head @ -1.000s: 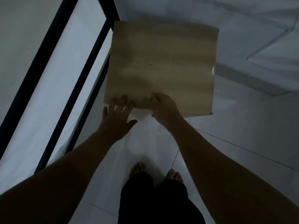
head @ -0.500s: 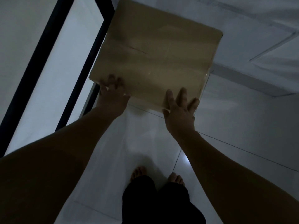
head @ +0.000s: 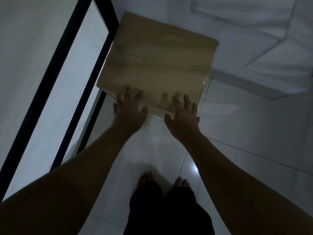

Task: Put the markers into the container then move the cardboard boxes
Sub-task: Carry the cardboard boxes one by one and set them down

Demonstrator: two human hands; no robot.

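Note:
A closed brown cardboard box [head: 157, 61] lies on the pale tiled floor in front of me, turned a little so one corner points toward the black frame on the left. My left hand [head: 129, 111] is at the box's near edge with spread, straight fingers over the top. My right hand [head: 182, 116] is beside it at the same edge, fingers also spread and straight, and holds nothing. No markers or container show in the head view.
A black-framed glass panel [head: 81, 92] runs along the left, close to the box's left side. A white wall and baseboard [head: 245, 83] stand behind and to the right. My bare feet [head: 162, 181] stand on the glossy tiles below.
The box has come down from being held at its near corners to lying lower and closer to the black frame. Both hands have let go and now spread at its near edge.

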